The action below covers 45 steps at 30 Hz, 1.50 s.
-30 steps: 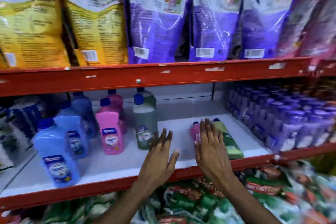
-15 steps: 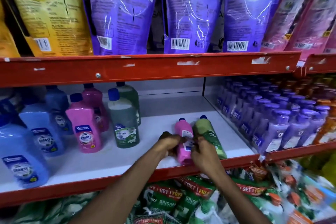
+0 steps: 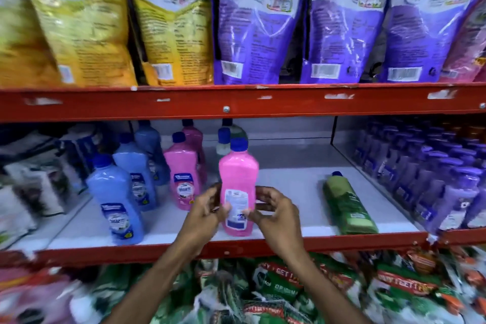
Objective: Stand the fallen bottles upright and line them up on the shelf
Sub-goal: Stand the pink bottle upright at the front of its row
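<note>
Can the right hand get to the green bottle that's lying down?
Probably yes. The green bottle lies on the shelf just right of the right hand, with bare shelf between them. But that hand is holding the pink bottle now.

The scene is being lit evenly and brightly, seemingly from overhead. Glare is being thrown off the purple pouches (image 3: 255, 21). Motion blur is being smeared across the whole frame, heaviest at the left edge and the bottom packets (image 3: 276, 294). The red shelf beam (image 3: 236, 102) is being bowed by wide-angle distortion.
</note>
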{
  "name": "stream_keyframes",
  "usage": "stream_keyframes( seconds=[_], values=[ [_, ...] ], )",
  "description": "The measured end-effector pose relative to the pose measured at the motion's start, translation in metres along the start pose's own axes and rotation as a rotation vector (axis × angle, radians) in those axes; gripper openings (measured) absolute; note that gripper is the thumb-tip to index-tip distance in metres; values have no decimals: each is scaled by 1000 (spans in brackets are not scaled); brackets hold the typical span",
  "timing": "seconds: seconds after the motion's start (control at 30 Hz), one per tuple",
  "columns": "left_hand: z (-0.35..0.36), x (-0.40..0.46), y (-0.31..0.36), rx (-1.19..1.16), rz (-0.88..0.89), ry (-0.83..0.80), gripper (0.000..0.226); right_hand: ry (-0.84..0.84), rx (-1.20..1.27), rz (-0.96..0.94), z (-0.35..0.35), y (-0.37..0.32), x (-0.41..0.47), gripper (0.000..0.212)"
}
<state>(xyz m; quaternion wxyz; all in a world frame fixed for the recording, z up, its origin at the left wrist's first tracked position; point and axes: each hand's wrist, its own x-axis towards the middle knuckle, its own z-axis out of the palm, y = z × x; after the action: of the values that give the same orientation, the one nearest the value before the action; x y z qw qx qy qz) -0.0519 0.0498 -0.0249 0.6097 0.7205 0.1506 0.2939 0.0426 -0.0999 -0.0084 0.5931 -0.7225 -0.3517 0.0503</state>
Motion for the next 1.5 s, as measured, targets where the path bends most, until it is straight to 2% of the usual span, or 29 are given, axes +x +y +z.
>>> stream_keyframes(
  seconds=[0.17,0.3,0.43,0.57,0.63,0.73,0.83,1.0,1.1,1.4,1.5],
  values=[
    [-58,-12,-4,118,35,158,42,-30,39,-36,76,-15,5,39],
    [-77,-11,-5,176,39,198,47,-64,-13,-47,107,-22,13,37],
    [-88,-14,-8,285,39,236,42,-74,-22,-42,121,-16,20,40],
    [-100,-20,-14,360,8,250,32,-21,0,1,125,-9,28,39],
    [-104,-20,-17,442,11,216,29,-55,30,34,125,-7,29,37],
    [-103,-19,-20,466,-15,187,24,-184,39,20,123,-4,27,40],
    [-100,-18,-24,431,-36,257,31,-335,65,17,121,-1,25,49],
    [-96,-27,-21,515,50,300,65,-318,-3,-36,118,-2,27,50],
    [-94,-30,-22,595,97,294,62,-314,-17,-36,119,-1,26,49],
    [-99,-44,-30,558,102,278,53,-310,15,-33,120,5,12,48],
    [-97,-55,-29,595,152,281,61,-311,15,-55,115,-1,3,52]
  ],
)
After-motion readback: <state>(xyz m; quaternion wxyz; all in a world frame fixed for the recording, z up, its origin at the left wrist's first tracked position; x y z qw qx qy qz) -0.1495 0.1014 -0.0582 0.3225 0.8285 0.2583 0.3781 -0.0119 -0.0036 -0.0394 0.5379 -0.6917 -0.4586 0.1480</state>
